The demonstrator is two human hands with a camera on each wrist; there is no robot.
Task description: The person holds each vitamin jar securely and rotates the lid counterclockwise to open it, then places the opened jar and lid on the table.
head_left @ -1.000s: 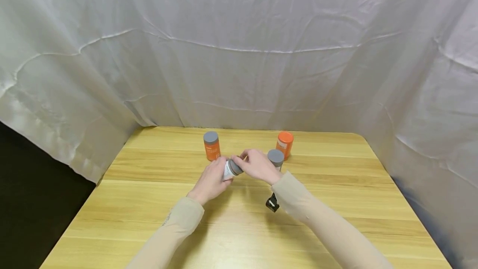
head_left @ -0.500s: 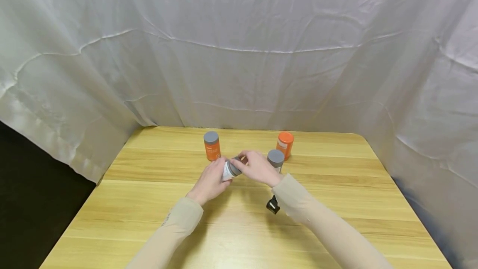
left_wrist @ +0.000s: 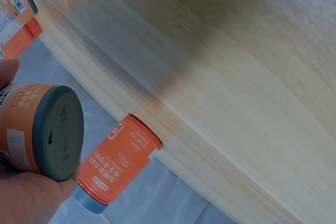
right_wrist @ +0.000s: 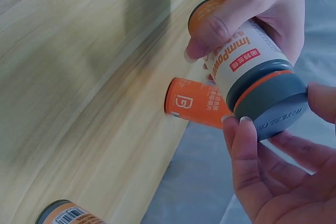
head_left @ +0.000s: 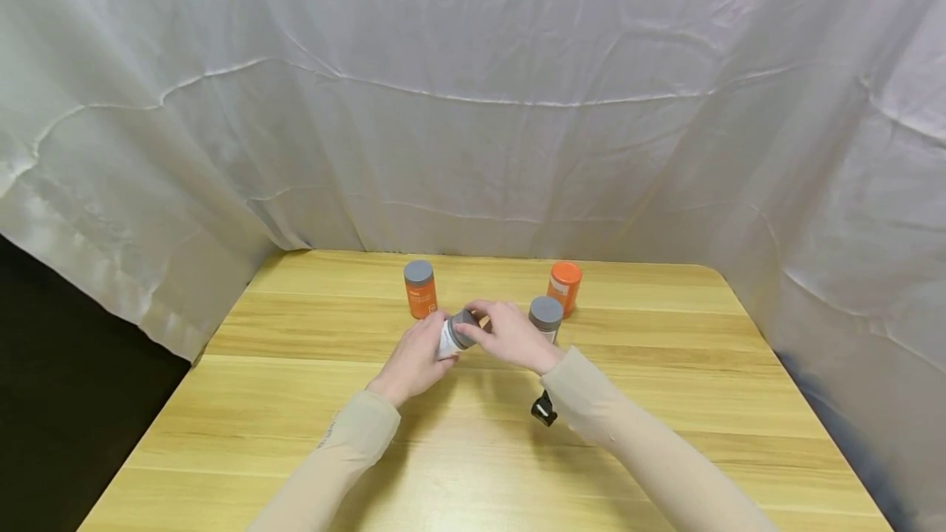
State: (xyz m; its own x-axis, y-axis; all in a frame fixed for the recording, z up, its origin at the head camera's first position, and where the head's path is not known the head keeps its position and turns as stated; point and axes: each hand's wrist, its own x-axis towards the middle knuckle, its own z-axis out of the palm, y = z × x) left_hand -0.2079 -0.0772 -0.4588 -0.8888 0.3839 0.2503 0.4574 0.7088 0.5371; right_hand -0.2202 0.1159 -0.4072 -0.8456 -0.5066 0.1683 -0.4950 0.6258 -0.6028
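My left hand (head_left: pixel 417 355) grips the body of a white-and-orange supplement bottle (right_wrist: pixel 244 56), which is tilted toward the right with its dark grey base (left_wrist: pixel 58 129) facing the left wrist camera. On its grey lid (right_wrist: pixel 273 103), the fingertips and thumb of my right hand (head_left: pixel 510 335) pinch the rim from both sides. An orange ring shows between lid and bottle neck in the right wrist view. Just behind the left hand, an orange bottle with a grey lid (head_left: pixel 420 294) stands upright. Another grey-lidded bottle (head_left: pixel 545 314) is partly hidden behind the right hand.
An all-orange-capped bottle (head_left: pixel 565 286) stands at the back right, close behind the grey-lidded one. A small black device (head_left: pixel 544 410) shows beside the right sleeve. The wooden table (head_left: pixel 296 384) ends at a pale curtain (head_left: pixel 473 154) behind and to the sides.
The right hand's fingers have shifted round the lid, uncovering more of it. Both hands and the held bottle have drifted very slightly left. The standing bottles stay in place.
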